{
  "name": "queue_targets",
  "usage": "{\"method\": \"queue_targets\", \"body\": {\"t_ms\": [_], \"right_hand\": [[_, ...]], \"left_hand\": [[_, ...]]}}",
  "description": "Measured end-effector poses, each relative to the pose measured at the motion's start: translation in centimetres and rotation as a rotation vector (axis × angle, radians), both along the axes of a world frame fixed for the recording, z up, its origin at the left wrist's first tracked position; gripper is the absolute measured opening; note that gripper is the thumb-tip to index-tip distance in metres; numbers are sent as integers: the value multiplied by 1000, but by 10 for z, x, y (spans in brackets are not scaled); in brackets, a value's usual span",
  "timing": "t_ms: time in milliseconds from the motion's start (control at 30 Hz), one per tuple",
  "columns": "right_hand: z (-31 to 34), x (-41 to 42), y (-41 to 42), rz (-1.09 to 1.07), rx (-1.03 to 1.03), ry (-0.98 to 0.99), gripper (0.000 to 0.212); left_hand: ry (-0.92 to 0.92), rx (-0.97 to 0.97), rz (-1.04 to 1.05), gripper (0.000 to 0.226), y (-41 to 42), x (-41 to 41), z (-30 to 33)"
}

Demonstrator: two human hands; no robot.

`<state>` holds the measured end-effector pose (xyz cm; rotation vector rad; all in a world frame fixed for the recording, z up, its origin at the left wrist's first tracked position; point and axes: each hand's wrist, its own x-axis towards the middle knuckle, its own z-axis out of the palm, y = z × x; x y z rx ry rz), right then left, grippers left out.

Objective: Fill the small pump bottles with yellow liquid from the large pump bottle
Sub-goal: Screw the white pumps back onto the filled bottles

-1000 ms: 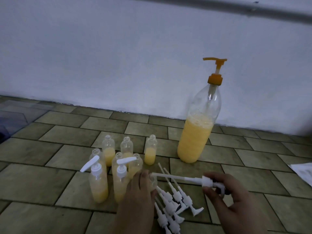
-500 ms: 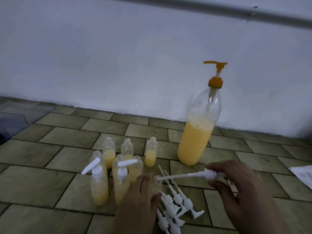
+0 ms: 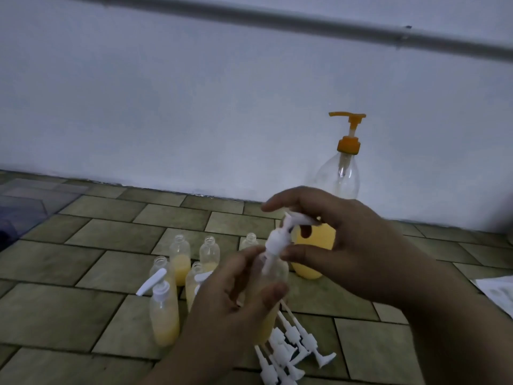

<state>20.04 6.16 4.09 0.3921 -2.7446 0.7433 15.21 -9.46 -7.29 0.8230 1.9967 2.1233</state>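
Observation:
My left hand (image 3: 224,307) holds a small clear bottle (image 3: 273,276) partly filled with yellow liquid, lifted off the floor. My right hand (image 3: 349,245) grips a white pump head (image 3: 280,234) whose tube goes down into that bottle's neck. Behind my right hand stands the large pump bottle (image 3: 342,179) with an orange pump; its yellow lower half is mostly hidden. A capped small bottle (image 3: 164,315) stands at the left, and several uncapped small bottles (image 3: 180,257) with yellow liquid stand behind it.
Several loose white pump heads (image 3: 288,354) lie on the tiled floor (image 3: 83,273) below my hands. A white wall (image 3: 194,107) with a pipe rises behind. White paper (image 3: 497,293) lies at the right edge.
The left hand has lifted the small bottle off the floor. The right hand has swung the pump head from lying sideways to upright, with its tube going into the bottle's neck.

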Motion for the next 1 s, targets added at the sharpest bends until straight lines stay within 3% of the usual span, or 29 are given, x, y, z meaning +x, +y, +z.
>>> {"method": "queue_targets", "body": {"t_ms": [100, 200, 367, 567, 667, 800, 1000], "right_hand": [[-1, -15, -5, 8, -249, -46, 32], [-16, -24, -14, -57, -781, -154, 32], [-25, -25, -25, 2, -1293, -205, 27], [-27, -26, -25, -98, -1137, -166, 26], [-26, -21, -19, -9, -1202, -208, 22], [-30, -21, -17, -89, -1166, -109, 25], [-30, -20, -16, -95, -1181, -208, 30]], "left_hand": [[-160, 90, -68, 59, -3, -7, 11], [-195, 112, -70, 41, -3, -10, 26], [-308, 171, -142, 19, -1, -7, 41], [-307, 172, -166, 23, 1, -5, 43], [-342, 199, -127, 30, -1, -8, 44], [-321, 176, -182, 37, -4, -8, 43], [-378, 220, -221, 34, -6, -4, 38]]}}
